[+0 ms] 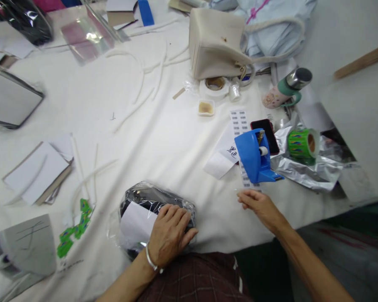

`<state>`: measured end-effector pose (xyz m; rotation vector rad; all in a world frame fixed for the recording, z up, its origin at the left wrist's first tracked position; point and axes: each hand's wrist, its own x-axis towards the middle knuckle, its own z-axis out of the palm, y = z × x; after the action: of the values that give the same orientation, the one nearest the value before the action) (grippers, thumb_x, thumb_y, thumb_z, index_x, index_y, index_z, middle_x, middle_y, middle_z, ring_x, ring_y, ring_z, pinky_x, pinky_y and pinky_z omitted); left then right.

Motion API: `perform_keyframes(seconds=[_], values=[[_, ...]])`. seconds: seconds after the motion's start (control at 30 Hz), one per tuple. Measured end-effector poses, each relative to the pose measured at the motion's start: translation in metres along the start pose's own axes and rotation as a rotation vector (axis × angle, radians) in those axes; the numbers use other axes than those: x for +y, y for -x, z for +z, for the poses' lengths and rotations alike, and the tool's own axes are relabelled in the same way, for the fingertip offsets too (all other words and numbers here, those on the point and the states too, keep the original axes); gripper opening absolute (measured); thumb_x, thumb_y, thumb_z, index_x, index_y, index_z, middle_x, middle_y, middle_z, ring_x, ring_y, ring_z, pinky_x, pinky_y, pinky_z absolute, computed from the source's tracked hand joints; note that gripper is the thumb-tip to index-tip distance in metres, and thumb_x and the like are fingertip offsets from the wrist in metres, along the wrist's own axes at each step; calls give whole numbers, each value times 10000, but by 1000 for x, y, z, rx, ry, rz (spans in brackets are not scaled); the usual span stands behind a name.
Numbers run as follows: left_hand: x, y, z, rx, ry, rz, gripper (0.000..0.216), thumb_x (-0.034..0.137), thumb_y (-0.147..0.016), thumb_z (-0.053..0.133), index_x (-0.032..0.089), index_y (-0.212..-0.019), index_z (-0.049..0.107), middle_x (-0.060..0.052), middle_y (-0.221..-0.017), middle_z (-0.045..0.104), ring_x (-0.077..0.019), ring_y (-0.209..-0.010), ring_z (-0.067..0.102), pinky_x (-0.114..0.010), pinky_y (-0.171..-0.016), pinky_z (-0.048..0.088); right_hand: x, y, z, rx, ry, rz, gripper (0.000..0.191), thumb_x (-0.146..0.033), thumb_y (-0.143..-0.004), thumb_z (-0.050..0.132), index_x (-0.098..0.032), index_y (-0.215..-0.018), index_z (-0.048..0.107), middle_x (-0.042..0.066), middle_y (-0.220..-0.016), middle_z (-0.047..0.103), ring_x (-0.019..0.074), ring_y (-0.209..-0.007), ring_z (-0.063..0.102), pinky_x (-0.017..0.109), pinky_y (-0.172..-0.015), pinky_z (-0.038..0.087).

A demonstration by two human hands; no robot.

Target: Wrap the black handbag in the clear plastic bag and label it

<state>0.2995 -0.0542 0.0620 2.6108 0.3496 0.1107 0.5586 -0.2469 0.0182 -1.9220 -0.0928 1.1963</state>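
Note:
A black item in a clear plastic bag (145,193), with a white sheet of paper on its top, lies at the table's front edge. My left hand (170,230) rests over the right end of this bag, fingers curved on top and thumb along the side. Right of it, my right hand (260,205) has thumb and forefinger pinched together; anything between them is too small to make out. Just beyond those fingertips is a sheet of barcode labels (246,183), partly covered by a blue tape dispenser (248,153).
A phone (272,140), a green label roll (299,143) on silver foil and a flask (283,90) stand at right. A beige handbag (214,46) and a tape roll (212,87) are at the back. White cords, cards (34,172) and green labels (78,226) lie at left.

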Motion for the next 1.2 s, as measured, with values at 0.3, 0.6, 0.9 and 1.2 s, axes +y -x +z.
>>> perform_keyframes(seconds=[0.3, 0.6, 0.9, 1.2], values=[[0, 2, 1, 2, 27, -18, 301, 403, -899, 586, 174, -1093, 604, -63, -1002, 688, -234, -926, 592, -418, -882, 398, -50, -22, 155, -693, -177, 72, 539, -427, -657, 803, -180, -1045, 524, -39, -661, 655, 99, -525, 538, 230, -535, 419], [-2, 5, 9, 23, 51, -27, 301, 408, -895, 583, 158, -1060, 617, -67, -950, 685, -227, -907, 596, -407, -863, 409, -57, -57, 181, -886, 285, 275, 412, -426, -574, 849, -189, -675, 527, -46, -511, 607, 88, -443, 517, 196, -427, 402], [-2, 8, 11, 56, 62, -25, 282, 375, -886, 602, 152, -1056, 627, -59, -962, 698, -217, -884, 598, -402, -877, 399, -52, -55, 168, -792, 843, 55, 465, -649, -689, 713, -201, -681, 588, -17, -496, 584, 141, -494, 536, 244, -474, 343], [-3, 7, 9, 56, 76, -25, 300, 370, -883, 618, 147, -1084, 627, -55, -1002, 703, -209, -921, 596, -394, -918, 378, -49, -19, 139, -456, 429, -229, 414, -509, -915, 513, -200, -1168, 621, 86, -1123, 689, 222, -1025, 630, 347, -886, 475]])
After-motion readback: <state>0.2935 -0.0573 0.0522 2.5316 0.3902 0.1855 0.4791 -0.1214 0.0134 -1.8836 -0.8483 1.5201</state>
